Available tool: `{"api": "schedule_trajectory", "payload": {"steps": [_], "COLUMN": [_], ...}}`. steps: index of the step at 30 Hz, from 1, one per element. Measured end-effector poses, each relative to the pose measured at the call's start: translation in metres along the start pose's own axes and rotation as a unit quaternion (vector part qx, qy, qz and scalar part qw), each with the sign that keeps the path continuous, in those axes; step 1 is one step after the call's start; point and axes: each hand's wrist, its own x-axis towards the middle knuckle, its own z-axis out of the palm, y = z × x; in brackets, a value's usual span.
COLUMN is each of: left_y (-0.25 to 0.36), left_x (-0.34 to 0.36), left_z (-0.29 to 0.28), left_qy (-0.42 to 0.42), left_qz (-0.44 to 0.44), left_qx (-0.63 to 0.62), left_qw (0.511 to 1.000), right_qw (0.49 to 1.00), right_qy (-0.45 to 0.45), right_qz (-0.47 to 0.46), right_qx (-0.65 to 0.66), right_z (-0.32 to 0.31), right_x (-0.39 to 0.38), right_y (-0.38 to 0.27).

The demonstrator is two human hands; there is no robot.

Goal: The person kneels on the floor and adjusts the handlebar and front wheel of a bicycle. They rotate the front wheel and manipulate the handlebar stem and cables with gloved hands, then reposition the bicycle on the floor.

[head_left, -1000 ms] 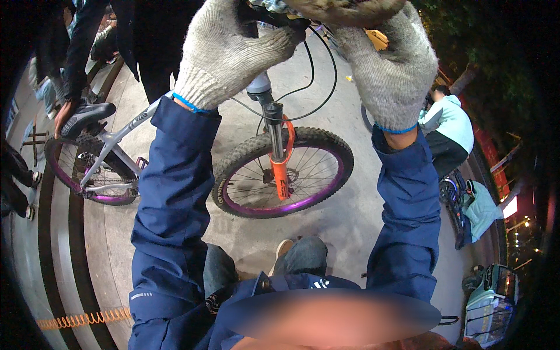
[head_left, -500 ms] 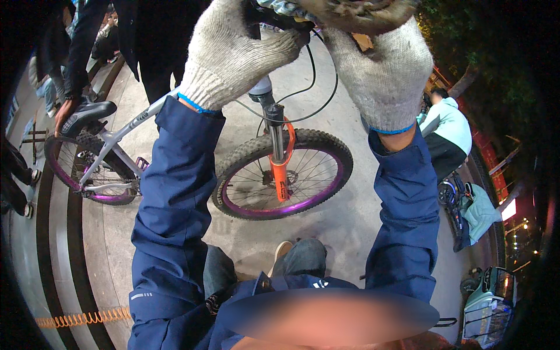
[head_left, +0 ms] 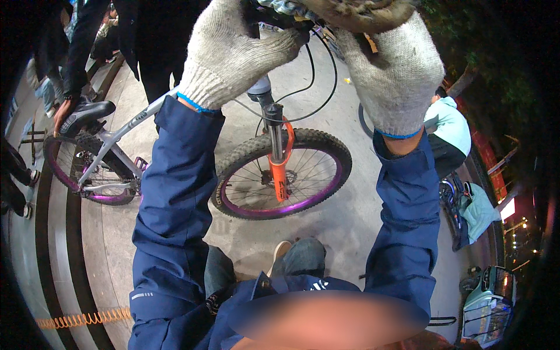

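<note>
My left hand (head_left: 233,61), in a pale knit glove with blue cuff, is closed on the black handlebar controls (head_left: 297,24) at the top of a bicycle, thumb reaching across. My right hand (head_left: 395,79), gloved alike, has curled fingers beside a brown, furry-looking object (head_left: 356,13) at the top edge; what it holds is hidden. Black cables (head_left: 333,70) loop down between the hands. Below them stand the orange fork (head_left: 277,178) and front wheel with purple rim (head_left: 329,186). The silver frame (head_left: 111,149) and black saddle (head_left: 87,116) extend left.
A person in dark clothing (head_left: 151,41) stands left, with a hand (head_left: 63,116) at the saddle. A person in mint clothing (head_left: 449,128) crouches right. Steps (head_left: 76,251), an orange coiled hose (head_left: 81,318) and a bagged bundle (head_left: 487,306) lie around.
My left hand has shifted slightly right since a second ago. My right hand moved a little left, then back right. The bicycle stands much as before.
</note>
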Motion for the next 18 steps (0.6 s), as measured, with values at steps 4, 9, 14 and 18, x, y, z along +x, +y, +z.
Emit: {"api": "schedule_trajectory", "payload": {"steps": [4,9,14,18], "left_y": [0.0,0.0001,0.0001,-0.0008], "left_x": [-0.0006,-0.0007,-0.0012,-0.0017], "left_z": [0.0,0.001,0.0013,0.001], "left_qy": [0.001,0.001,0.003,0.002], "left_qz": [-0.001,0.0,0.001,0.0], "left_qx": [-0.001,-0.004,-0.006,-0.006], "left_qw": [1.0,1.0,1.0,1.0], "right_qw": [0.999,0.998,0.999,0.998], "right_qy": [-0.02,-0.035,-0.015,-0.04], "right_qz": [-0.018,0.0,-0.021,-0.002], "right_qx": [-0.03,-0.043,-0.041,-0.039], "right_z": [-0.0013,-0.0038,-0.0002,-0.0068], "right_x": [-0.0019,-0.0038,-0.0016,-0.0026], "right_y": [-0.0011,-0.0034,-0.002,-0.0041]}}
